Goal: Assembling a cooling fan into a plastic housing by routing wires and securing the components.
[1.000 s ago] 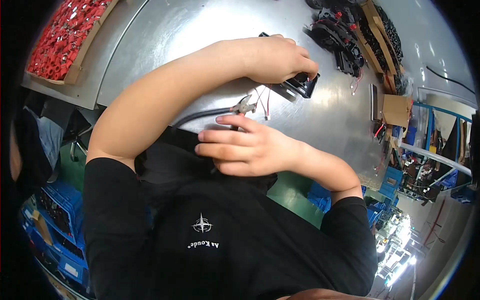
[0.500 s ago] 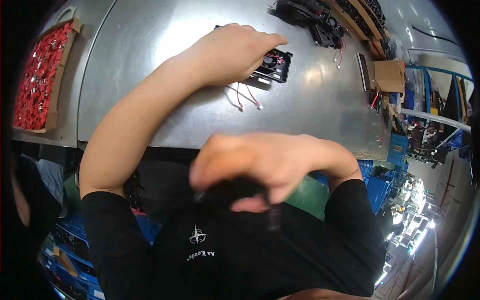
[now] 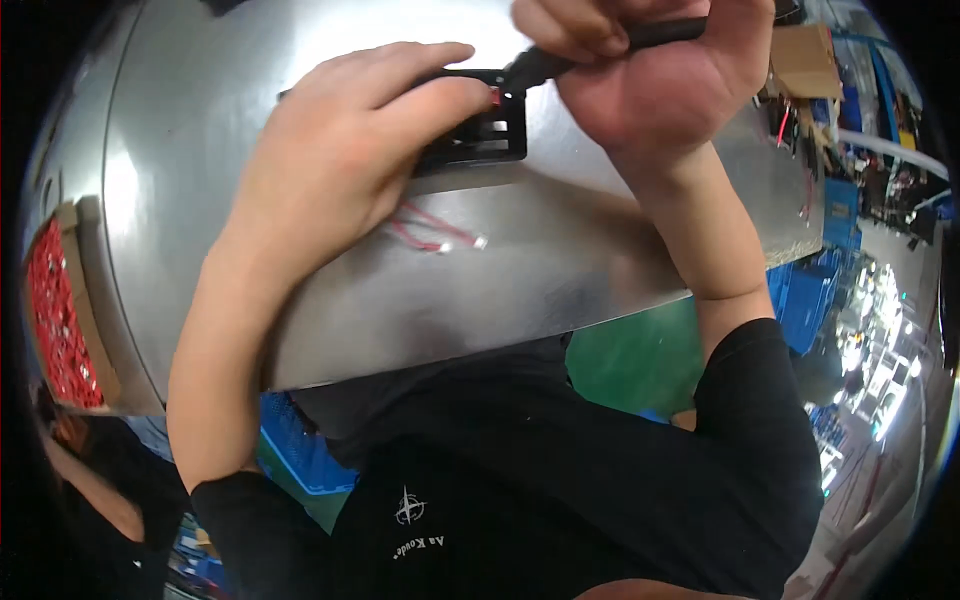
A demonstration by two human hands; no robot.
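A black plastic fan frame (image 3: 515,140) lies on the metal table, largely covered by my left hand (image 3: 350,145). That hand grips the frame from its left side, with the thumb near a small red piece by its right end. My right hand (image 3: 670,85) is closed around a black, rod-like tool (image 3: 660,34). The tool's narrowed tip meets or hovers over the frame's upper right corner; contact cannot be made out. Thin red wires (image 3: 425,225) with white connectors trail from beneath my left hand onto the table.
At the left stands a cardboard tray of red parts (image 3: 62,325). A cardboard box (image 3: 805,62) is at the far right, with blue crates (image 3: 800,305) below the table's right end. Another person's arm (image 3: 100,490) shows at lower left.
My right hand has risen from in front of my body to the frame, with the black tool in it. The view has shifted; my left hand still holds the frame.
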